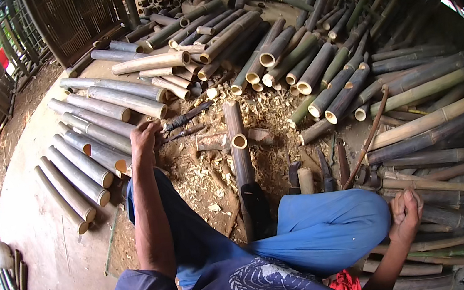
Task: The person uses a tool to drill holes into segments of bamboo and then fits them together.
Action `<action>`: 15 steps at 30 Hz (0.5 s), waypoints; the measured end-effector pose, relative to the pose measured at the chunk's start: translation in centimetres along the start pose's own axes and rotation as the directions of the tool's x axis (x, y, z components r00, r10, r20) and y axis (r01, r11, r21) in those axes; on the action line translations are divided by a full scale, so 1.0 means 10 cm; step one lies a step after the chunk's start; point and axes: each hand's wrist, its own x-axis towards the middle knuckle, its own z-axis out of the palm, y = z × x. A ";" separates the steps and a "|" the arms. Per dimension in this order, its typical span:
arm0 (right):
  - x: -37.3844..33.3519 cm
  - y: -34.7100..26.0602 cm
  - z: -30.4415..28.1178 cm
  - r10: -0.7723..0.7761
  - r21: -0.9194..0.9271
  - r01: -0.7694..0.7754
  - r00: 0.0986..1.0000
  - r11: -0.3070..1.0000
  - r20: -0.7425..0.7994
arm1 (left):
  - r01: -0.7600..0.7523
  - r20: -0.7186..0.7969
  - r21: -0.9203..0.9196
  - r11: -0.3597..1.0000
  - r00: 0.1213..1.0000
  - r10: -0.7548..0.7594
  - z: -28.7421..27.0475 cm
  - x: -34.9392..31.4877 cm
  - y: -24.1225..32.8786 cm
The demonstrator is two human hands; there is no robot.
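Observation:
My left hand (pixel 146 134) is stretched forward over the left knee, fingers curled in. Right beside its fingertips is the butt of a knife (pixel 188 117) with a dark, banded handle; what lies inside the fingers is hidden. A second, slimmer tool (pixel 186 133) lies just below that knife on the shavings. Beside the right knee my right hand (pixel 406 209) is closed in a fist, with nothing showing in it. A dark bamboo tube (pixel 242 164) extends away from between my legs, its pale open end resting near a crosswise wooden block (pixel 212 142).
Cut bamboo tubes lie in a row (pixel 79 178) on the left and in a heap (pixel 216 34) ahead. Longer poles (pixel 432 134) are stacked at the right. Several hand tools (pixel 325 167) stand near the right knee. Pale shavings (pixel 189 177) cover the ground.

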 end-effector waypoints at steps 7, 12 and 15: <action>-0.44 -0.34 -0.14 0.080 -0.499 0.046 0.970 0.865 0.229 | -0.116 -0.022 0.231 0.966 0.992 0.124 -0.05 0.13 -0.20; -0.62 -0.40 0.07 0.278 -0.480 -0.103 0.909 0.871 0.311 | -0.148 -0.050 0.286 0.947 0.984 0.169 0.01 -0.06 0.05; -0.62 -0.38 0.05 0.265 -0.438 -0.110 0.913 0.892 0.309 | -0.184 -0.019 0.158 0.970 0.982 0.190 0.54 -0.20 -0.08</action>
